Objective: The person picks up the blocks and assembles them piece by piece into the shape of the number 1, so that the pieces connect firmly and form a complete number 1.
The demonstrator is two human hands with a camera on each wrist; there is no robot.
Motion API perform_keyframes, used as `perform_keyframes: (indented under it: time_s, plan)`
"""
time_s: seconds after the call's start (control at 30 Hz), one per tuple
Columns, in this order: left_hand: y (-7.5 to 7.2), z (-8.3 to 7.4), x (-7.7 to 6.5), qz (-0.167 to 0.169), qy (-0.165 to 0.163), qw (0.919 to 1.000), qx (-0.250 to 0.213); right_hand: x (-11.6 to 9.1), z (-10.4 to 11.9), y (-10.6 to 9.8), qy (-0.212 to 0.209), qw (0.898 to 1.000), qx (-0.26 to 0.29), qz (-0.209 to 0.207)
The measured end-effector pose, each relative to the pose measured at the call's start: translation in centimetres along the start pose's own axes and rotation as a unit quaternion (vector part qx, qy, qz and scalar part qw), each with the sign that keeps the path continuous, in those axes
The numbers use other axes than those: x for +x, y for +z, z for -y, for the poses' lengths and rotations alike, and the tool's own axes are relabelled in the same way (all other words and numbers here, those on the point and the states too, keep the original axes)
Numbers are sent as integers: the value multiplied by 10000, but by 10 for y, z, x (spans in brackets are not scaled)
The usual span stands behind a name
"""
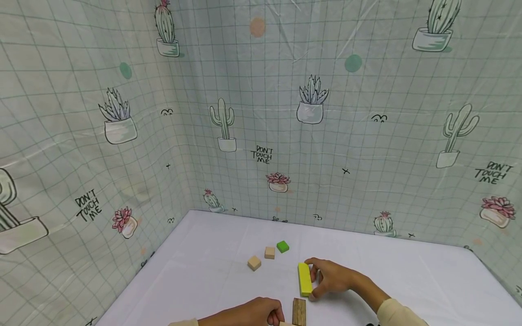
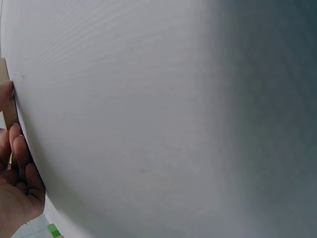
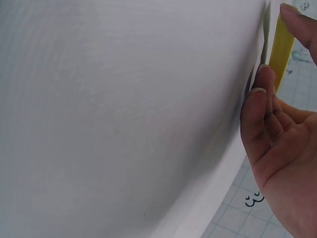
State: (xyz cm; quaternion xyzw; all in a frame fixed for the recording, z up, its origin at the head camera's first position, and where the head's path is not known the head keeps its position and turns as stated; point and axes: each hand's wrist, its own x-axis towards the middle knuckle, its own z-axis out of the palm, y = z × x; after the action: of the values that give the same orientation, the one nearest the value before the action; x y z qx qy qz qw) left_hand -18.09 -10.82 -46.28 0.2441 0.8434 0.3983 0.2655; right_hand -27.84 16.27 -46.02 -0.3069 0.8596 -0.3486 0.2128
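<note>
A long yellow block [image 1: 304, 279] lies on a white table [image 1: 212, 244], right of the middle, pointing from near to far. A person's right hand [image 1: 332, 275] comes in from the right and pinches it lengthwise, thumb at the near end and a fingertip at the far end. Whether the block is lifted at all is hard to tell.

Just nearer is a dark brown wooden block [image 1: 299, 311], running almost in line with the yellow one; whether their ends touch is unclear. To its left, the left hand [image 1: 257, 312] has its fingers curled on a pale wooden block [image 1: 287, 324], mostly cut off by the near edge of the head view.

Farther off and to the left, three small pieces sit apart in a slanting row: a pale cube [image 1: 254, 263], a second pale cube [image 1: 269, 252] and a green block [image 1: 282, 246], the farthest. Behind hangs a curtain [image 1: 281, 68] printed with potted cacti.

The likely risks: the yellow block could twist or slip, being held only at its ends, and a pull toward the person could knock the brown block askew, since the two lie so close.
</note>
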Motion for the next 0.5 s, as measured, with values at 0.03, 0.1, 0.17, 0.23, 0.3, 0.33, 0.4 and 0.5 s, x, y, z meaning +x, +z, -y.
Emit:
perform_keyframes:
  time_s: [0.03, 0.1, 0.17, 0.23, 0.3, 0.33, 0.4, 0.5]
  plan:
    - [0, 1, 1, 19, 25, 10000, 48, 0, 0, 0, -11, 10000, -2, -2]
    - [1, 6, 4, 50, -14, 10000, 37, -1, 0, 0, -18, 10000, -4, -4]
    - [2, 19, 12, 103, 6, 9999, 14, 0, 1, 1, -15, 10000, -3, -3]
    - [5, 40, 24, 165, 96, 9998, -27, -1, 2, 1, -5, 10000, -6, -1]
    - [6, 57, 34, 230, 175, 9996, -26, -1, 2, 1, 20, 10000, -14, 3]
    - [7, 64, 38, 259, 236, 9994, -15, -1, 2, 1, 38, 10000, -13, 7]
    - [7, 68, 40, 283, 303, 9991, -50, -1, 2, 2, 67, 10000, -19, 17]
    - [5, 50, 31, 231, 179, 9995, 102, -1, 2, 2, 120, 9999, -20, 32]
